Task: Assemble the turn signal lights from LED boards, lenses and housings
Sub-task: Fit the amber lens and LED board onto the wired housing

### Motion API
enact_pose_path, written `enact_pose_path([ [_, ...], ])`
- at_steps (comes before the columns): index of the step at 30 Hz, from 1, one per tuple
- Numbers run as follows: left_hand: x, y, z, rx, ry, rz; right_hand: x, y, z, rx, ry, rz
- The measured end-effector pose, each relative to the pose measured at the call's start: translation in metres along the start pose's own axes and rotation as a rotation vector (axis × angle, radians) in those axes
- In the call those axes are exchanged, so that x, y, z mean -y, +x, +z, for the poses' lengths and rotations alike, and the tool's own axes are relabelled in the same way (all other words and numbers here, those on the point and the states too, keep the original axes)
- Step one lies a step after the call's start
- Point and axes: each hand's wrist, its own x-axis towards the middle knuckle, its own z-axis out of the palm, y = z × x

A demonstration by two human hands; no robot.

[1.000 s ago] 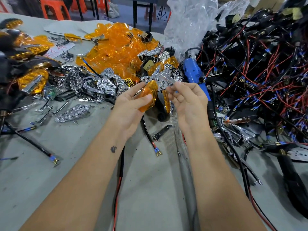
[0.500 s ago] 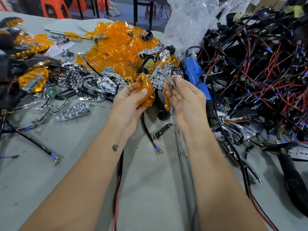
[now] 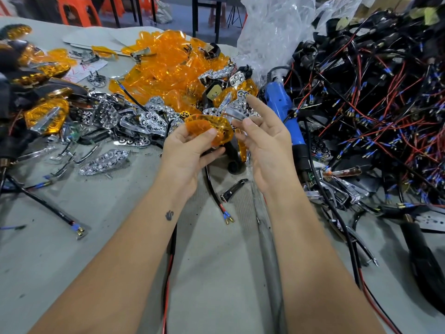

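Just above the table's middle, the left hand (image 3: pixel 190 150) grips an orange lens (image 3: pixel 212 127) hollow side up, ready for filling, I reckon. Beside it, the right hand (image 3: pixel 262 138) pinches a small clear piece (image 3: pixel 234 115), forefinger pointing away.

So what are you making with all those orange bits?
A person is putting together turn signal lights at a grey table. The left hand grips an orange lens, and the right hand pinches a small chrome trim strip beside it; they aren't joined yet. Behind lie a pile of orange lenses, chrome reflectors and tangled wires.
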Motion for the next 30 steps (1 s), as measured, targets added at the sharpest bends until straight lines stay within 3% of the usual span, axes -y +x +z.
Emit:
enact_pose_path([
  [11,0.0030,-0.0006,0.0024,0.007,0.123,0.152,-0.0009,-0.0070,0.0073,0.077,-0.282,-0.073],
  [16,0.0015,0.0001,0.0026,-0.002,0.020,0.029,0.0020,-0.0059,0.0044,0.082,-0.206,-0.076],
  [23,0.0014,-0.0016,0.0000,0.082,0.020,0.054,0.0043,-0.0073,0.0047,0.124,-0.022,0.011],
  [30,0.0023,0.0021,-0.0020,0.130,-0.143,0.000,0.0046,-0.0060,0.0053,0.137,0.058,0.021],
])
